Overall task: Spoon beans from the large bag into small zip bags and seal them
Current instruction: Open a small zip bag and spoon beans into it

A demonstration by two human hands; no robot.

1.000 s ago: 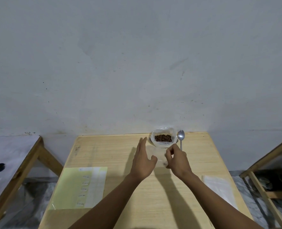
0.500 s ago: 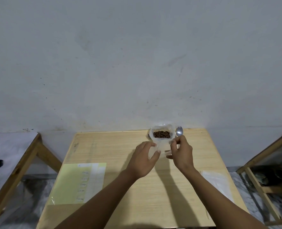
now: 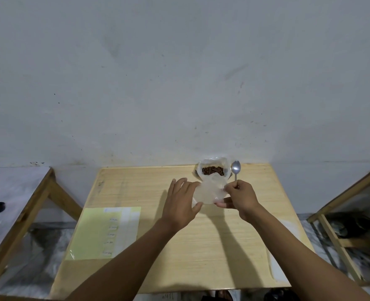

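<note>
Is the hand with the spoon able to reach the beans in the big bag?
Probably yes. The right hand grips the spoon just beside the large bag, whose top is open over the beans. The small zip bag sits nearer, not over them.

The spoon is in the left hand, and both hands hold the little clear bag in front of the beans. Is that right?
Not quite. The head view shows the spoon in the right hand, not the left hand. The rest holds: both hands hold the little clear bag in front of the beans.
</note>
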